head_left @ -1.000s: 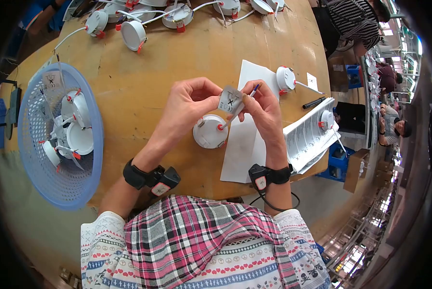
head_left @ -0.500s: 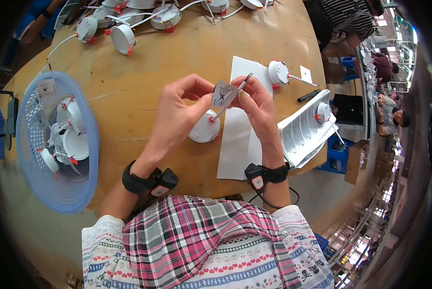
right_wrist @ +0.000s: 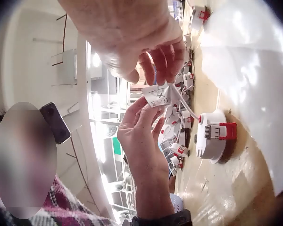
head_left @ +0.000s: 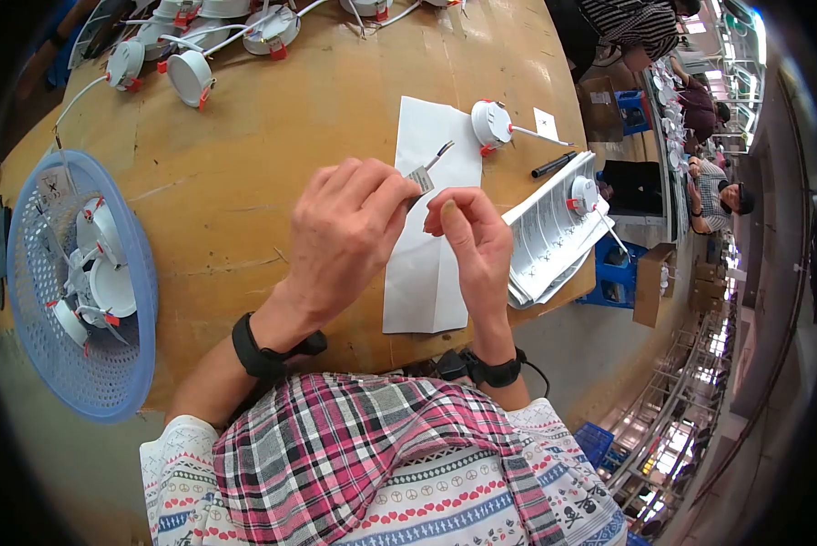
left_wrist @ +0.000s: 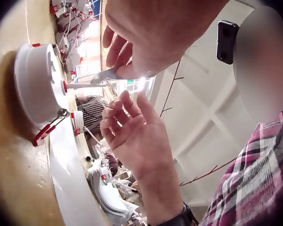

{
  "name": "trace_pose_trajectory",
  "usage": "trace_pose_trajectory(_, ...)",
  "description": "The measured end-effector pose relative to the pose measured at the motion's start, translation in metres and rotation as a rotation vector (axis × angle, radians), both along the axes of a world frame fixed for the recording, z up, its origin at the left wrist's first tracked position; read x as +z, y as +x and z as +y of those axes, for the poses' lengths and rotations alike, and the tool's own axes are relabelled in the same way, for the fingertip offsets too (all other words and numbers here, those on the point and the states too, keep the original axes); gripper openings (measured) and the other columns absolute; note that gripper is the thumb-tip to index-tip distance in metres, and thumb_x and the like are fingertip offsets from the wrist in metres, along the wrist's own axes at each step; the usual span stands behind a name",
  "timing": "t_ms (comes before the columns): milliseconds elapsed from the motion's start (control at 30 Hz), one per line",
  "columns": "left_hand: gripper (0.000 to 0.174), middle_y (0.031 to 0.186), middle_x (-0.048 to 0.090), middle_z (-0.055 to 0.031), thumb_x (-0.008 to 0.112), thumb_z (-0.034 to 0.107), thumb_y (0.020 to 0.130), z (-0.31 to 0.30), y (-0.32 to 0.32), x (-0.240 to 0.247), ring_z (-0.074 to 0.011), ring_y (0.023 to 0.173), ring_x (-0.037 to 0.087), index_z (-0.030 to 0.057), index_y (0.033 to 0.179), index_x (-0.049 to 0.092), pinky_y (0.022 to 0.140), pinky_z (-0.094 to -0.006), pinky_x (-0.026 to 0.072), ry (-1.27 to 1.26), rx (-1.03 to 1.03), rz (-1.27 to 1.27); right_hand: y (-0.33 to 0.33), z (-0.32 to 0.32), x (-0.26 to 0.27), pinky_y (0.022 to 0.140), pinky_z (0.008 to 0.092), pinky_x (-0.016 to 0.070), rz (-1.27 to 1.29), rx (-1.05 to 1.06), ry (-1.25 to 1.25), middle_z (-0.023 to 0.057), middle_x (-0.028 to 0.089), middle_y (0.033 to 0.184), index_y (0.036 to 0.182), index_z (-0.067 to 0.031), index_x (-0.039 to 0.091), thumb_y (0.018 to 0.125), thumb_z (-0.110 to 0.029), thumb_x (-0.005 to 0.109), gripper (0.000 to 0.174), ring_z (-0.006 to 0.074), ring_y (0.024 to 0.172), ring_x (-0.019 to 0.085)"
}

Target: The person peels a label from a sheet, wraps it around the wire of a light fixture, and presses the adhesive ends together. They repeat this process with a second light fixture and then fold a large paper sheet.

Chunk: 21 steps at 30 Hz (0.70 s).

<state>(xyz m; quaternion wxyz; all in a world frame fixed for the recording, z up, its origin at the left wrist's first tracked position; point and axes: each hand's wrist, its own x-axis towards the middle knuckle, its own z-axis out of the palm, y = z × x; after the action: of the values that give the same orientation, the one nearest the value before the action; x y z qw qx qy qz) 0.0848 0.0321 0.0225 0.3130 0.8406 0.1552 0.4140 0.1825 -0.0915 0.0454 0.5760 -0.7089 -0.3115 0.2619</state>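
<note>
My left hand (head_left: 343,232) pinches a white printed label (right_wrist: 158,95) folded around the cable (left_wrist: 80,85) of a round white downlight (left_wrist: 37,89). The cable's bare wire ends (head_left: 443,150) stick out beyond the label in the head view. Just right of the label is my right hand (head_left: 477,246), its fingers loosely bent with nothing between them. The downlight, with red-tipped spring clips, sits on the table; in the head view my left hand hides it.
A white paper sheet (head_left: 417,291) lies under the hands. Right of it are another downlight (head_left: 492,125), a black marker (head_left: 554,165) and a paper stack (head_left: 540,259). A blue basket (head_left: 140,300) of downlights stands at left; several more downlights (head_left: 190,77) line the far side.
The label was spread flat between both hands and is now folded on the cable. My left hand has turned over it, and my right hand has let go and drawn slightly back.
</note>
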Motion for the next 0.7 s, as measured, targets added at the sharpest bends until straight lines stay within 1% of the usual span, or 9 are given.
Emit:
trace_pose_trajectory(167, 0.018, 0.077, 0.058, -0.001, 0.068, 0.001, 0.067, -0.003, 0.001, -0.002, -0.0191, 0.069, 0.055, 0.01, 0.081, 0.063, 0.064, -0.0315, 0.0415, 0.018, -0.012, -0.009, -0.005, 0.003, 0.003, 0.064, 0.0243, 0.0464, -0.129, 0.003, -0.07, 0.004, 0.063, 0.079, 0.092, -0.0006, 0.059, 0.085, -0.014, 0.062, 0.015, 0.0107, 0.073, 0.058)
trace_pose_trajectory(267, 0.017, 0.079, 0.056, -0.0009, 0.067, 0.004, 0.068, -0.004, 0.0, -0.002, -0.0184, 0.076, 0.056, 0.0092, 0.083, 0.06, 0.069, -0.0319, 0.0426, 0.028, -0.034, 0.02, -0.006, 0.004, 0.004, 0.062, 0.0253, 0.0467, -0.189, 0.007, -0.108, 0.005, 0.063, 0.079, 0.092, -0.0008, 0.059, 0.084, -0.011, 0.062, 0.014, 0.0117, 0.071, 0.059)
trace_pose_trajectory(467, 0.019, 0.079, 0.056, -0.0013, 0.068, 0.004, 0.067, -0.005, 0.001, -0.005, -0.0189, 0.077, 0.055, 0.0091, 0.084, 0.061, 0.07, -0.0327, 0.0425, 0.013, -0.051, 0.018, -0.006, 0.003, 0.002, 0.06, 0.0256, 0.0468, -0.222, -0.003, -0.121, 0.0064, 0.063, 0.079, 0.091, -0.0002, 0.059, 0.082, -0.007, 0.061, 0.012, 0.0133, 0.07, 0.059)
trace_pose_trajectory(567, 0.019, 0.079, 0.056, -0.0015, 0.068, 0.004, 0.067, -0.005, 0.0, -0.003, -0.019, 0.076, 0.055, 0.009, 0.085, 0.061, 0.07, -0.0327, 0.0424, 0.026, -0.052, 0.021, -0.007, 0.004, 0.006, 0.059, 0.0255, 0.0467, -0.296, -0.012, -0.125, 0.0076, 0.062, 0.077, 0.089, 0.0005, 0.059, 0.081, -0.005, 0.061, 0.01, 0.0144, 0.069, 0.06)
trace_pose_trajectory(700, 0.016, 0.077, 0.056, -0.0025, 0.068, 0.003, 0.068, -0.005, 0.001, -0.002, -0.02, 0.074, 0.055, 0.0085, 0.081, 0.061, 0.07, -0.0325, 0.0423, -0.002, -0.056, 0.035, -0.009, 0.007, 0.01, 0.058, 0.026, 0.0467, -0.382, -0.03, -0.151, 0.0084, 0.061, 0.076, 0.087, 0.001, 0.058, 0.08, -0.002, 0.059, 0.008, 0.015, 0.066, 0.059)
